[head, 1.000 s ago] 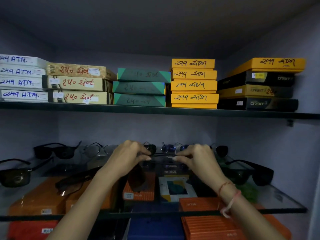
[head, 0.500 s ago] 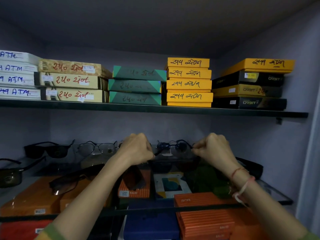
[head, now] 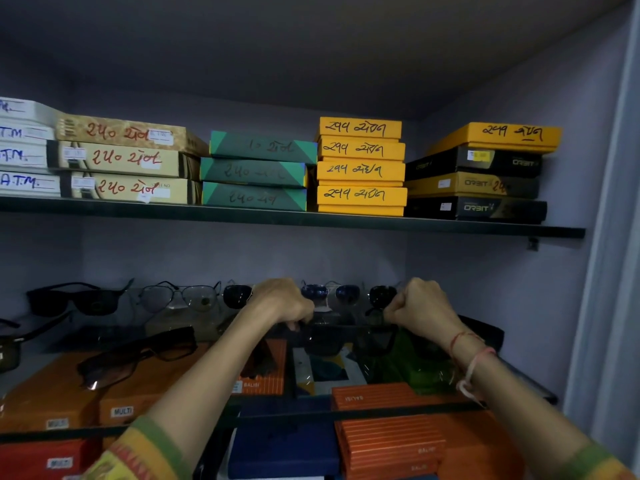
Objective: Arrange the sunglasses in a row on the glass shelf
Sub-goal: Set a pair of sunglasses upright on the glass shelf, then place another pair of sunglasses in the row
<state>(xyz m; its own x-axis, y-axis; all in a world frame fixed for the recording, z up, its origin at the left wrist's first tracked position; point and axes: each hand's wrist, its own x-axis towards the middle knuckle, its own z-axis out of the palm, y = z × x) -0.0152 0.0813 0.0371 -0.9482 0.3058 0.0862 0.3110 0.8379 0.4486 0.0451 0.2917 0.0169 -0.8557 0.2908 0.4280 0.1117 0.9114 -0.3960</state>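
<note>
Hands: we see the left hand (head: 284, 303) and the right hand (head: 420, 306) both curled into fists, each gripping one end of the dark sunglasses (head: 349, 339), which they hold level just above the middle of the glass shelf (head: 381, 410).
Hidden by the hands: we cannot see the temples of the held pair, nor whether it touches the glass.
Back row: we count five pairs along the rear of the shelf, left to right: a black pair (head: 74, 299), a clear wire-framed pair (head: 180, 297), a dark round pair (head: 237, 296) with its right lens behind the left hand, a blue-lensed pair (head: 329, 293), and a dark pair (head: 382, 295) partly covered by the right hand.
Front left: one brown-tinted pair (head: 138, 355) lies askew, and one more dark pair (head: 10, 348) is cut off by the left edge.
Far right: a dark shape (head: 485, 332) behind the right wrist may be another pair; we cannot tell.
Upper shelf (head: 277, 218): we count five stacks: white boxes (head: 24, 157) cut off at the left, three beige boxes (head: 128, 161), three green boxes (head: 256, 171), four yellow boxes (head: 360, 168), and four black and yellow boxes (head: 485, 174).
Below the glass: orange boxes (head: 388, 441) and a blue box (head: 284, 452) show dimly, too murky for us to count.
</note>
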